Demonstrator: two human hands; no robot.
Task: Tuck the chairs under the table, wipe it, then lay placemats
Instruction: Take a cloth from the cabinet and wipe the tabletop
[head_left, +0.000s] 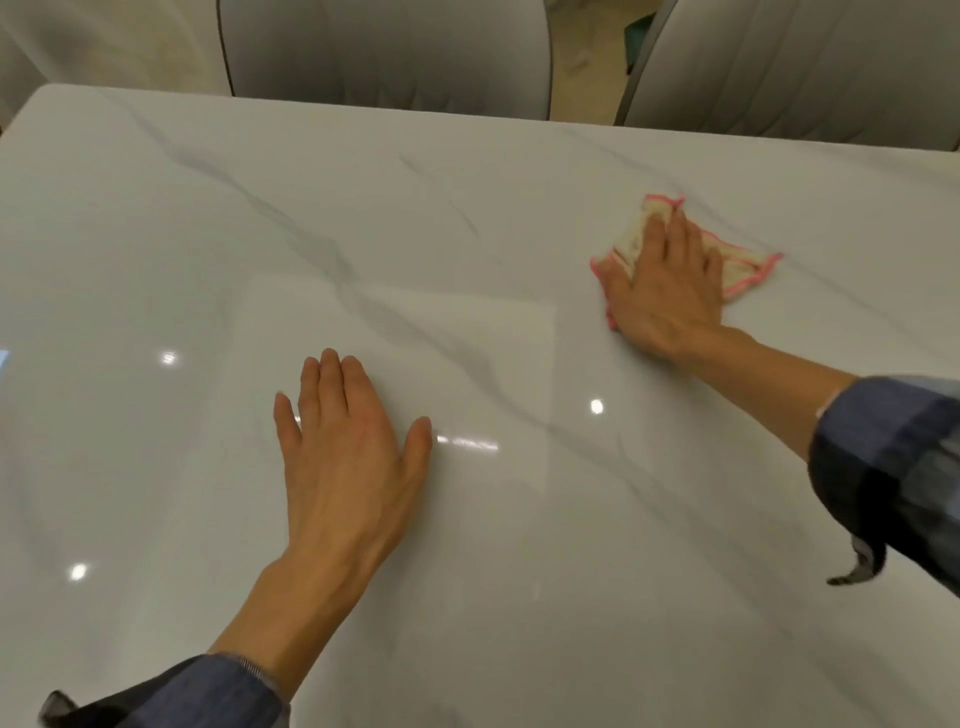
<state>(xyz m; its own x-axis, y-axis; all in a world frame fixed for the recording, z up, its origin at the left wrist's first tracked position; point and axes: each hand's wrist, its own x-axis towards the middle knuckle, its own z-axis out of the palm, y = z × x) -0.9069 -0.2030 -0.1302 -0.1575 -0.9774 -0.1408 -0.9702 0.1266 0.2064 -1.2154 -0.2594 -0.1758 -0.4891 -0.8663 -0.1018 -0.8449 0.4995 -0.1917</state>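
While left hand (347, 457) lies flat on table (156, 234), right hand (667, 291) pressing cloth (737, 270)

white marble-look table (467, 234) with a cloth and two hands on it

the glossy top has grey veins and shows small light reflections. a cream cloth with pink edge (748, 265) lies flat at the far right, under the right hand (667, 291). the left hand (348, 457) rests flat near the middle.

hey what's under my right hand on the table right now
A cream cloth with pink edging lies flat under your right hand, on the marble table. The hand covers the cloth's middle, so that part is hidden.
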